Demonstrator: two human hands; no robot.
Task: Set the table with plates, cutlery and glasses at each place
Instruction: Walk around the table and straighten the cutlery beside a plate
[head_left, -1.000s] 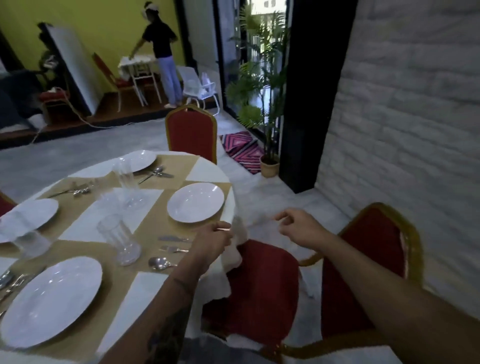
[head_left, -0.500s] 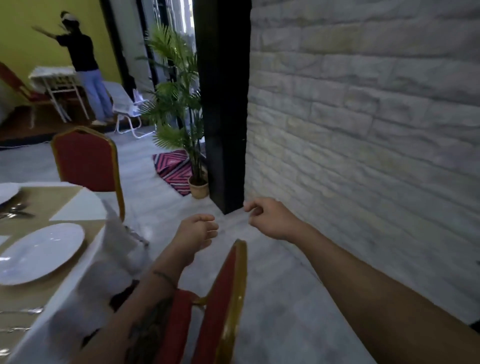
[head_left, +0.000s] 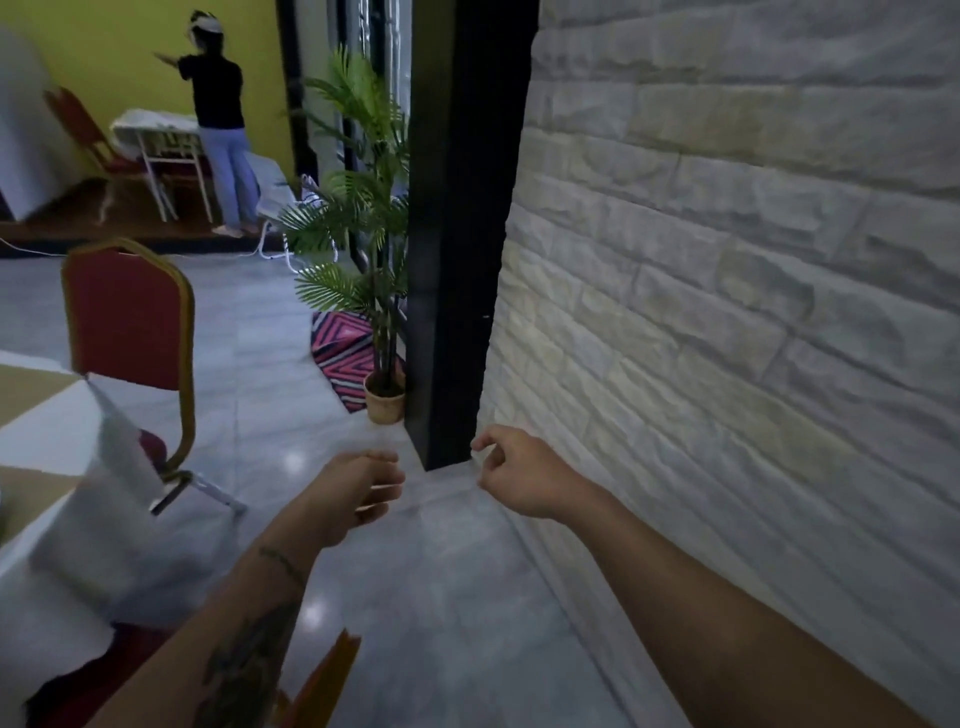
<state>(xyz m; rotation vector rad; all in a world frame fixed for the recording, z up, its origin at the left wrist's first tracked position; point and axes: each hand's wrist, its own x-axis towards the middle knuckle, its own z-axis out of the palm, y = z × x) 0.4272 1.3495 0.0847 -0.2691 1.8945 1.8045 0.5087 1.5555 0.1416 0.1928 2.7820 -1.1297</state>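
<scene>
My left hand (head_left: 358, 493) and my right hand (head_left: 519, 473) hang side by side in the air over the grey floor, a hand's width apart. Both have their fingers curled in, the right with thumb and forefinger pinched. I see no plate, cutlery or glass in either. A faint pale smear lies between them; whether it is a thing I cannot tell. The set table (head_left: 78, 519) shows only as its white cloth edge and a tan runner (head_left: 26, 387) at the far left. Its plates, cutlery and glasses are out of view.
A red chair with a gold frame (head_left: 130, 322) stands by the table, and another chair's top (head_left: 322, 680) pokes in at the bottom. Ahead are a potted palm (head_left: 384, 405), a black pillar (head_left: 457, 234) and a striped rug (head_left: 345, 358). A stone wall (head_left: 727, 312) fills the right. A person (head_left: 218, 114) stands far back.
The view has swung right, away from the table, so the plates and glasses have left the frame. Both hands came off the table edge and now hang over the floor.
</scene>
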